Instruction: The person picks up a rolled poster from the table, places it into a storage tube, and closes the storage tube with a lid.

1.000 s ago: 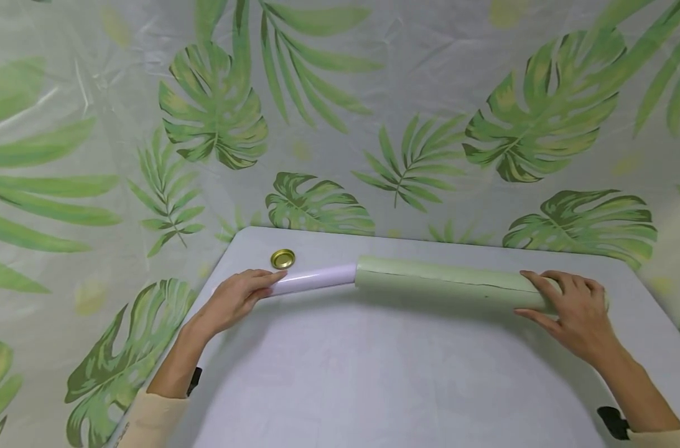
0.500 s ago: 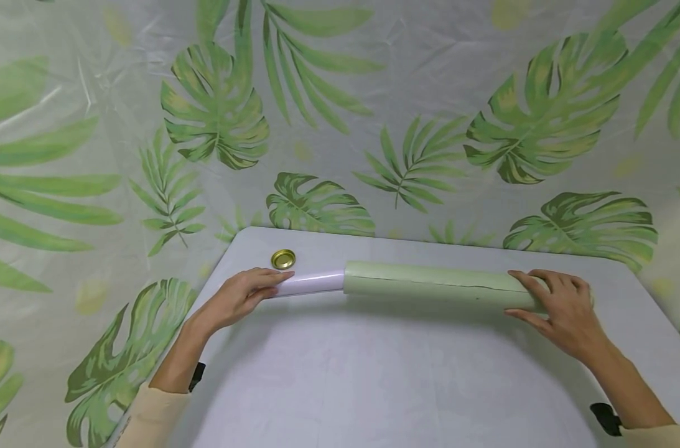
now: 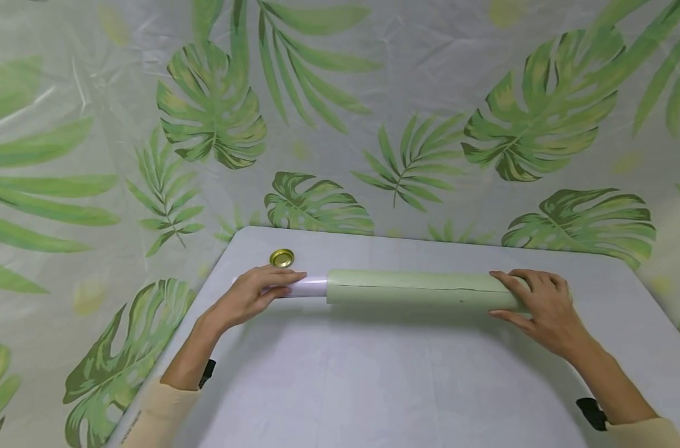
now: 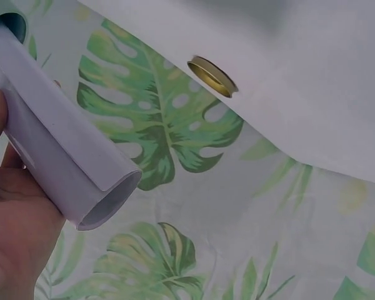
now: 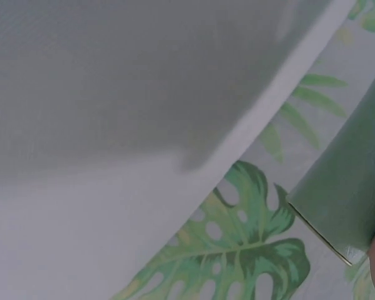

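Observation:
A light green tube (image 3: 407,288) lies level across the head view, above the table. A lilac rolled sheet (image 3: 314,286) runs into its left end. My left hand (image 3: 252,295) grips this roll between thumb and fingers; its open, overlapping outer end shows in the left wrist view, where the roll (image 4: 75,144) enters the tube's dark mouth. My right hand (image 3: 541,302) holds the tube near its right end, fingers over the top and thumb below. In the right wrist view, the tube (image 5: 340,187) has a thin gold rim at its end.
A round gold metal lid (image 3: 282,258) lies on the white table (image 3: 373,379), just behind my left hand near the back left corner. A leaf-patterned sheet (image 3: 317,149) rises behind the table's back edge.
My right hand has brought the tube leftward over the roll, so less lilac shows between the left hand and the tube. The left hand has moved slightly right. The lid has stayed put.

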Demonstrator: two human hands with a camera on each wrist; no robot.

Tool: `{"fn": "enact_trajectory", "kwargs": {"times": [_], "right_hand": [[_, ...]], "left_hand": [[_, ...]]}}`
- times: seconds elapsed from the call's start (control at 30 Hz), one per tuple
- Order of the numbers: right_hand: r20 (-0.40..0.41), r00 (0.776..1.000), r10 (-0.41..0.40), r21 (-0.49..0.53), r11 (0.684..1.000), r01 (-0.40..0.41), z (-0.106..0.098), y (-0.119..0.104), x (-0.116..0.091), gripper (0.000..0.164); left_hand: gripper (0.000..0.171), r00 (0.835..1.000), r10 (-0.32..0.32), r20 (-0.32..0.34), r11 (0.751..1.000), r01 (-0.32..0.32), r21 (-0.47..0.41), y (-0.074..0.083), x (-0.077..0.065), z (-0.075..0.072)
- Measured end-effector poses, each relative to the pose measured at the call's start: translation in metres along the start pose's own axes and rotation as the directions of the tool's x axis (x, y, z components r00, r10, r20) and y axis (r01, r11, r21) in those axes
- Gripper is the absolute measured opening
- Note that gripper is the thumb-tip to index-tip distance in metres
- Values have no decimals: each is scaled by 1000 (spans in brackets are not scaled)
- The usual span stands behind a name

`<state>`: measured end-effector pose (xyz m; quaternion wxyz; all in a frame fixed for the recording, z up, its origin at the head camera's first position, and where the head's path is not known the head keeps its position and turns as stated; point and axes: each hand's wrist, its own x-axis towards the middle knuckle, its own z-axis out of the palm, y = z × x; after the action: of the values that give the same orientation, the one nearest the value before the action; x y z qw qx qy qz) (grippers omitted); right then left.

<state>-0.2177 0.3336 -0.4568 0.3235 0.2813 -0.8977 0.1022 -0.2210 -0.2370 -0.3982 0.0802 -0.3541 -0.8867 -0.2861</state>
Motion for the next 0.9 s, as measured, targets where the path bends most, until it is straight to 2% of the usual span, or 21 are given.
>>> {"fn": "enact_trajectory", "kwargs": {"times": [0.17,0.4,0.73,0.9], "right_hand": [[7,1000,0,16,1000,0,1,-5,5,83],[10,1000,-7,27,1000,6,2,-9,7,83],[24,1000,-11,46,999,10,3,-15,7,78],[8,1000,-4,45,999,4,2,-17,6,80]], "left_hand": [[41,1000,17,-9,1000,-17,1,4,7,5],[41,1000,25,6,999,-24,-44,6,14,8],[43,999,37,23,997,-35,-67,9,14,8],[50,1000,13,22,998,-12,-61,10,12,9]]}}
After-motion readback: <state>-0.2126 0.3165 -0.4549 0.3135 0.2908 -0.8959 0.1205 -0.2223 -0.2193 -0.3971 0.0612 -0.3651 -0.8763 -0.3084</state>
